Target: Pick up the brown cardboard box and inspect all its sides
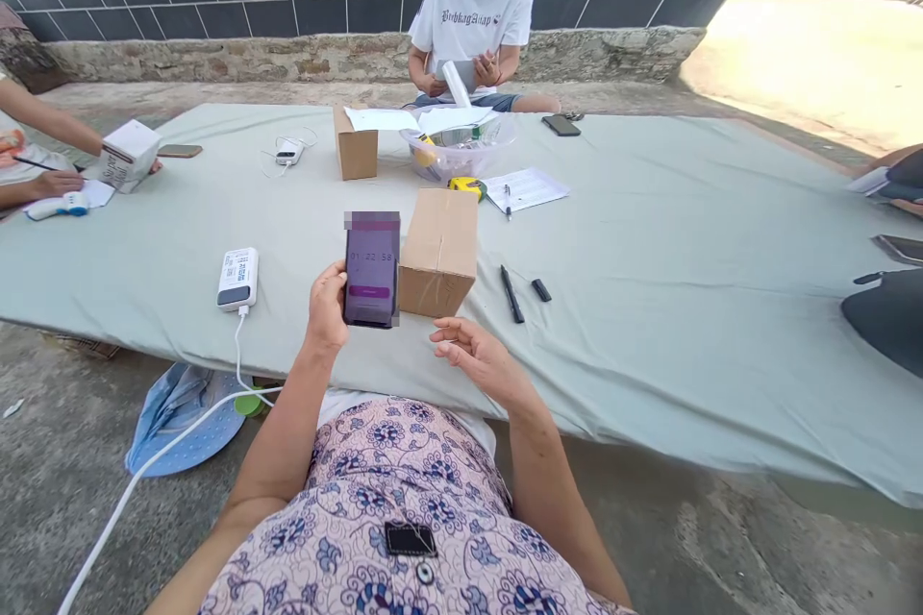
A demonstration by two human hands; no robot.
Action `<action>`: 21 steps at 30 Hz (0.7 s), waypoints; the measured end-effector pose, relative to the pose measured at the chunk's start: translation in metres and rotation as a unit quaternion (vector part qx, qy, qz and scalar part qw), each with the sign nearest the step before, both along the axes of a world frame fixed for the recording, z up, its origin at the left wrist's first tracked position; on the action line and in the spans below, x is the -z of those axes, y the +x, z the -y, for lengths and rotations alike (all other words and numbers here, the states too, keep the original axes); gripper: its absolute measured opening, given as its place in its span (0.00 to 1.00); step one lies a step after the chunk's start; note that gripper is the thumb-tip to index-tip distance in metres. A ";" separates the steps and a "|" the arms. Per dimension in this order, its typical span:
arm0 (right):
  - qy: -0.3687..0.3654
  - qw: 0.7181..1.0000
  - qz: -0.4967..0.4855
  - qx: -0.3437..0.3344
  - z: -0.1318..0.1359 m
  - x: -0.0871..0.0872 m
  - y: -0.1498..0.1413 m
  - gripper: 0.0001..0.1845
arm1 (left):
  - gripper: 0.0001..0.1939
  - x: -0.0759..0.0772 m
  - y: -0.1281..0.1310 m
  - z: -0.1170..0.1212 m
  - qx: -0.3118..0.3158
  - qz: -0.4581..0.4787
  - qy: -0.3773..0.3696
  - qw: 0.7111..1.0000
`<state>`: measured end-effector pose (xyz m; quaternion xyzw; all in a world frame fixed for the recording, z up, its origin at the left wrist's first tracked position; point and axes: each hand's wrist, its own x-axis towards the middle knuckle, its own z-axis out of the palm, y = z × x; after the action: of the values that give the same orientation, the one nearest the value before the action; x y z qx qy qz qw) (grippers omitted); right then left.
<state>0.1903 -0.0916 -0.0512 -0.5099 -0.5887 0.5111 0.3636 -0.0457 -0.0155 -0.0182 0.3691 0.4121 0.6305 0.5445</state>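
Observation:
My left hand (330,306) grips a smartphone (372,269) by its left edge, its purple-tinted screen facing me with a running-time display. Just right of the phone, a closed brown cardboard box (441,250) stands on the cloth-covered table (649,307). My right hand (476,354) hovers near the box's lower front edge, fingers loosely apart and holding nothing. To the right of the box lie a black marker (511,294) and its separate black cap (540,290).
A white power bank (237,279) with a cable lies left. Beyond the box are a yellow tape measure (467,186), a pen (508,202) on paper, a clear plastic basin (461,154) and another carton (356,149). People sit across the table and at both sides.

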 end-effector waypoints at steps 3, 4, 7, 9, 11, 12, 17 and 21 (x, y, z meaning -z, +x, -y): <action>-0.002 1.000 0.022 0.002 -0.004 0.006 -0.001 0.24 | 0.13 0.013 -0.024 -0.014 -0.090 -0.085 -0.053 0.991; -0.003 1.000 0.026 0.001 -0.005 0.008 -0.001 0.24 | 0.11 0.019 -0.031 -0.018 -0.101 -0.100 -0.065 0.988; -0.006 0.999 0.035 -0.002 -0.007 0.011 -0.001 0.24 | 0.04 0.036 -0.050 -0.026 -0.134 -0.145 -0.103 0.975; -0.007 0.999 0.048 0.005 -0.008 0.012 0.000 0.24 | 0.03 0.045 -0.058 -0.029 -0.152 -0.177 -0.114 0.966; -0.006 0.998 0.065 0.013 -0.009 0.014 0.003 0.25 | 0.04 0.049 -0.065 -0.031 -0.166 -0.211 -0.115 0.956; -0.007 0.997 0.074 0.017 -0.009 0.014 0.005 0.25 | 0.04 0.050 -0.067 -0.032 -0.172 -0.230 -0.114 0.951; -0.004 0.993 0.105 0.050 -0.014 0.019 0.019 0.26 | 0.02 0.043 -0.071 -0.030 -0.207 -0.318 -0.101 0.920; 0.016 0.986 0.129 0.105 -0.018 0.025 0.025 0.24 | 0.16 0.031 -0.062 -0.022 -0.235 -0.371 -0.067 0.896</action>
<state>0.2153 -0.0736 -0.0759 -0.6251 -0.5816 0.3905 0.3442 -0.1081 0.0069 -0.0497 0.4312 0.7003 0.5280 0.2119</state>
